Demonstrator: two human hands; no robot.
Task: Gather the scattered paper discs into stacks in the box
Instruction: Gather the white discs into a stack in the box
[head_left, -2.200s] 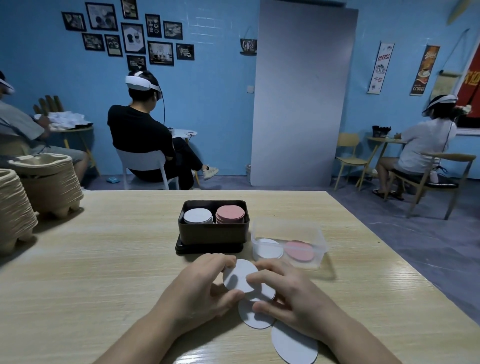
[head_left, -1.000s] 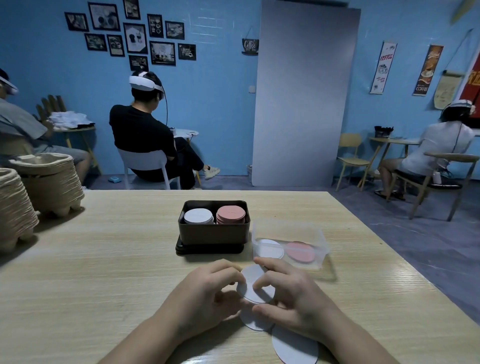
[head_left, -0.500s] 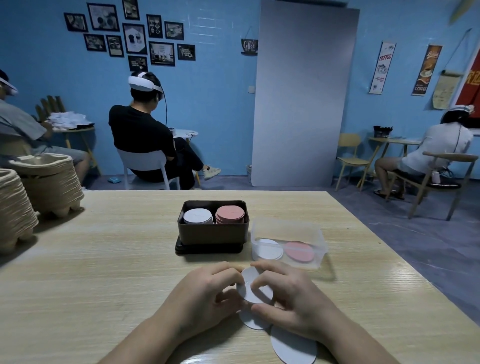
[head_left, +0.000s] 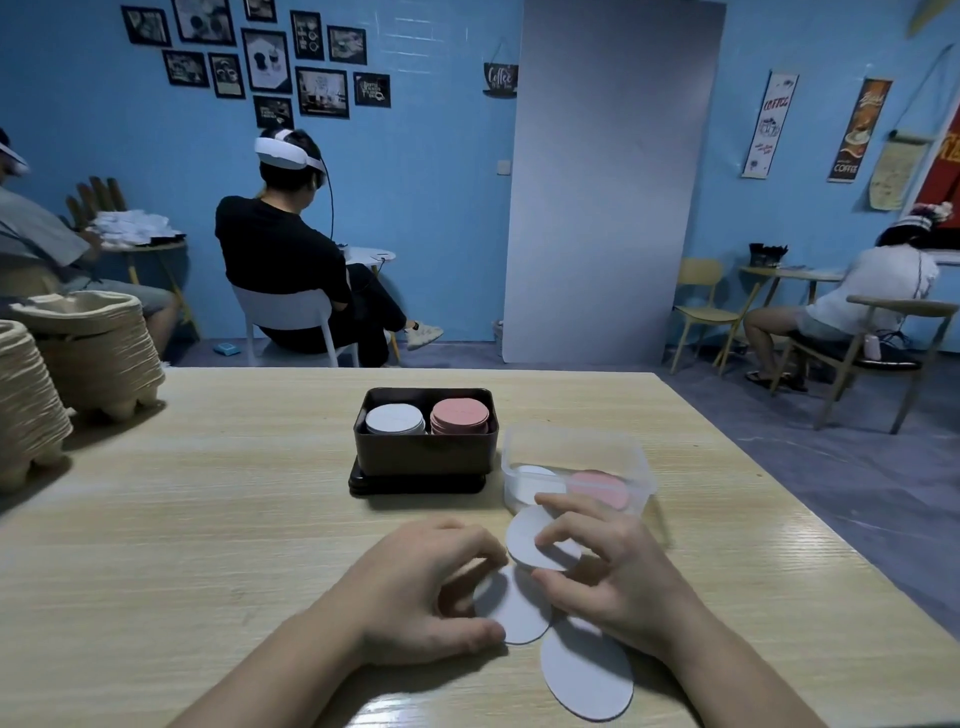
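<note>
Head camera, looking down at a wooden table (head_left: 208, 519): we see our right hand (head_left: 613, 577) pinching a raised white disc (head_left: 535, 538), fingers across its face and thumb at its lower edge, the disc tilted and clear of the wood. Our left hand (head_left: 421, 587) sits at 9 o'clock of it, fingers curled, thumb touching the rim of a second white disc (head_left: 514, 610) that lies flat on the table; we cannot tell whether that hand grips it or only rests against it. A third white disc (head_left: 587, 670) lies at 5 o'clock of the second, its upper edge hidden by the right hand. At 12 o'clock from the hands stands the dark box (head_left: 426, 452), a white stack (head_left: 395, 420) and a pink stack (head_left: 460, 415) side by side inside. A clear tub (head_left: 576, 447) at 1 o'clock, just beside the box, holds one white round (head_left: 535, 480) and one pink round (head_left: 602, 488). Stacked pulp trays (head_left: 93, 353) stand at 10 o'clock.
</note>
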